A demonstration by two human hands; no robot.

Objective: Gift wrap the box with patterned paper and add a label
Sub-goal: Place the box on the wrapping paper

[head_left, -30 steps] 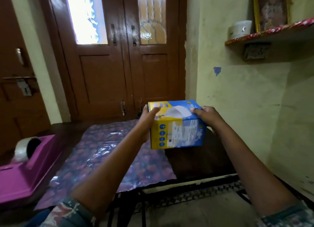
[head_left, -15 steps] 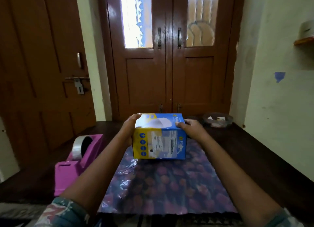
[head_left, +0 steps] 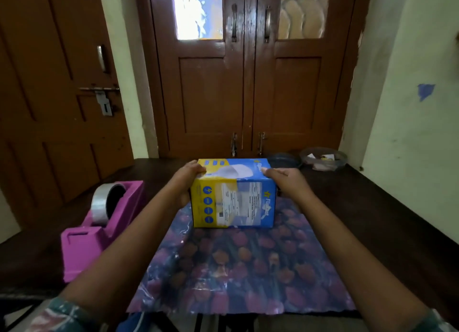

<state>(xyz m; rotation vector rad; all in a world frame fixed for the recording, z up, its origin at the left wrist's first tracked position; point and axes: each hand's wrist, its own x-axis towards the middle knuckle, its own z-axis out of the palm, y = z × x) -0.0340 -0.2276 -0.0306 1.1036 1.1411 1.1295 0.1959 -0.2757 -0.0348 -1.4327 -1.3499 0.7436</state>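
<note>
Box [head_left: 233, 197] sits at the far end of the paper [head_left: 243, 269], which lies flat by the tabletop's [head_left: 372, 220] near edge. Left hand [head_left: 185, 180] and right hand [head_left: 285, 181] have their fingers clamped on its two ends, probably squaring it up so the paper can fold over. Tape dispenser [head_left: 99, 229] waits handy near the left edge.

Both bare forearms reach from the lower corners toward mid-frame, where the left hand [head_left: 185, 182] and right hand [head_left: 288, 181] clasp the box [head_left: 233, 202] at opposite ends.
</note>
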